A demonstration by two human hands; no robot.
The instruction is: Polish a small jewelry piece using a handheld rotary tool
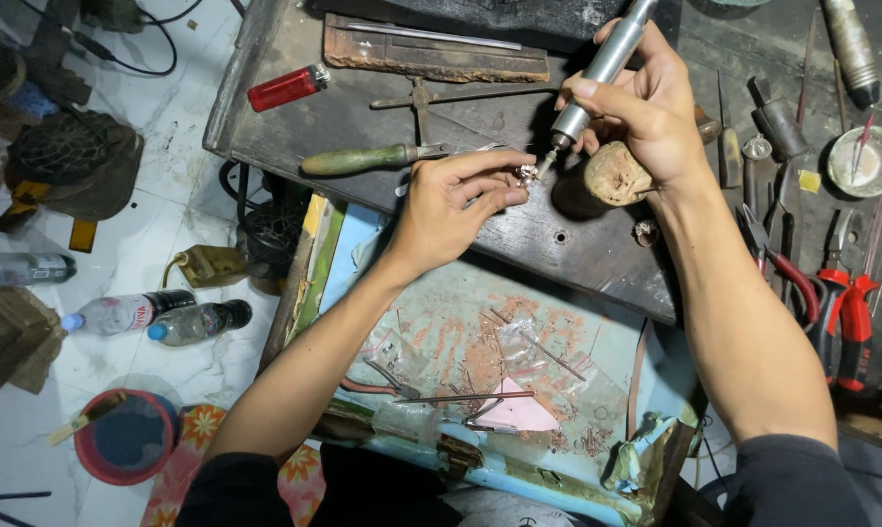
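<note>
Cluttered workbench [382, 122]: left hand [451, 200] pinches a small metal piece [528, 175], right hand [646, 107] grips a rotary tool [597, 78] beside pliers [841, 312].

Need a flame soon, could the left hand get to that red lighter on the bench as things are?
Probably not straight away. The left hand is pinching a small silvery piece against the rotary tool tip. The red lighter lies uncovered on the dark bench, beyond the green-handled tool.

Tiny metal piece [528, 175], details unreadable
</note>
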